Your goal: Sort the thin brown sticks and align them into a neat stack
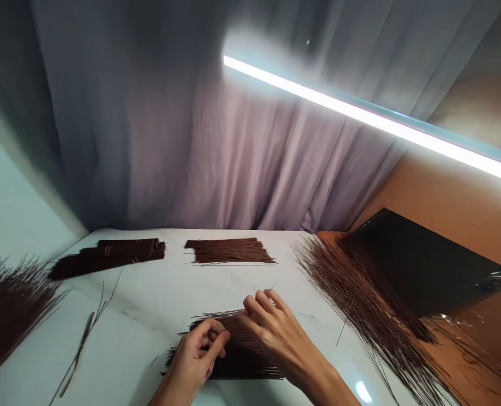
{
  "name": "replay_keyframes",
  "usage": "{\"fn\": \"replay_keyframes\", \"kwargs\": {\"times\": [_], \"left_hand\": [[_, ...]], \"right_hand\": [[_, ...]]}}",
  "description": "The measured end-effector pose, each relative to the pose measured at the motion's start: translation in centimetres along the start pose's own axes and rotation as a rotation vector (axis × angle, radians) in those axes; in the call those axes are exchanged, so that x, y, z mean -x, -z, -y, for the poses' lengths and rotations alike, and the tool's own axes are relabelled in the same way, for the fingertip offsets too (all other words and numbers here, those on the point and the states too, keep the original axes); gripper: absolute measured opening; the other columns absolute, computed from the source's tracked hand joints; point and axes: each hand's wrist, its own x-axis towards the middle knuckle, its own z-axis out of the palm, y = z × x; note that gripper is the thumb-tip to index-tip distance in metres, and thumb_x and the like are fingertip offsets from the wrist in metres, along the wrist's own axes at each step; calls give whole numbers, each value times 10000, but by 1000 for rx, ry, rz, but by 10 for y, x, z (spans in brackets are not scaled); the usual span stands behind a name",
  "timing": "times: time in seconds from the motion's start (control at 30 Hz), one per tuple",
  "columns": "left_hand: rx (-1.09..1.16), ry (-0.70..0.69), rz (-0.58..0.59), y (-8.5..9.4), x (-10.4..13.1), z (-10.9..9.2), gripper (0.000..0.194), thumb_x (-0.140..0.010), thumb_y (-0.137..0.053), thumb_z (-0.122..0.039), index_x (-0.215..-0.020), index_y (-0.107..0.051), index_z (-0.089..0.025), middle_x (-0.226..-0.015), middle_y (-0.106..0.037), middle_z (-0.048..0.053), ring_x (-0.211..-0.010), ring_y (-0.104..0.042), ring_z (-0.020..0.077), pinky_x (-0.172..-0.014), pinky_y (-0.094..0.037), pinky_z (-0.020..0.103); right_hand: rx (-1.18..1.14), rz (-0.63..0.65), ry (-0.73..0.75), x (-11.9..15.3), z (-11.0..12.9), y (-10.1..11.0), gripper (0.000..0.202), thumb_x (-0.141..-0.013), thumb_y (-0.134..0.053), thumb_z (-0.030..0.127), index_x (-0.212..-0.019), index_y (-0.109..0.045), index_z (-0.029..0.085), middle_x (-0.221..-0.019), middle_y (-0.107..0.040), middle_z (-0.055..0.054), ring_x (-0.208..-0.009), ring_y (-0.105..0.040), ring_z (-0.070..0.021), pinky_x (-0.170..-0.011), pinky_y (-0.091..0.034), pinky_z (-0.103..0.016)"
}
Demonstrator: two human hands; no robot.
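Note:
My left hand (202, 349) is over the left part of a flat pile of thin dark brown sticks (237, 361) at the front of the white table. Its thumb and forefinger are pinched together, and what they hold is too small to make out. Above the right part of the same pile is my right hand (269, 321), palm down with fingers curled. Its fingertips are close to the pile's far edge, and whether anything is between them is hidden.
Behind lies a smaller stick pile (231, 251); dark bundles (127, 251) are at the back left. Long loose sticks (373, 310) spread rightward beside a black sheet (420, 259). More sticks (13, 310) lie far left, near a thin tied bunch (83, 344). A lit tube (360, 115) hangs above.

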Motion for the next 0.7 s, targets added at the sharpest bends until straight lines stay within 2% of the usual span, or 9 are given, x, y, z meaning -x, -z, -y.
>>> {"fn": "replay_keyframes", "kwargs": {"times": [0.2, 0.5, 0.63, 0.7], "left_hand": [[49, -44, -23, -2, -1, 1, 619, -703, -694, -782, -747, -612, -170, -575, -534, -62, -370, -251, 11, -350, -158, 149], [-2, -38, 13, 3, 3, -8, 566, -750, -689, -737, -757, -644, -173, -601, -560, -39, -404, -295, 36, -358, -181, 152], [-39, -70, 12, 4, 3, -10, 539, -774, -685, -709, -752, -654, -171, -598, -568, -31, -412, -305, 45, -367, -206, 160], [-50, -81, 10, 5, 3, -13, 517, -781, -695, -684, -741, -645, -171, -591, -564, -33, -411, -307, 44, -376, -220, 165]], "right_hand": [[-27, -32, 2, 12, -11, -17, 103, -968, -572, 95, -1044, -607, 155, -1003, -613, -46, -882, -501, -217, -885, -391, -389], [-26, -97, -12, 19, -21, -24, 203, -1034, -431, 101, -1061, -625, 154, -954, -634, -45, -805, -484, -202, -802, -385, -371], [-38, -166, -5, 16, -21, -23, 326, -1042, -335, 54, -1061, -648, 146, -970, -664, -46, -795, -486, -198, -812, -384, -372], [-58, -183, -12, 16, -20, -16, 357, -1052, -313, 68, -1150, -647, 146, -1006, -675, -53, -852, -513, -211, -858, -385, -380]]}}
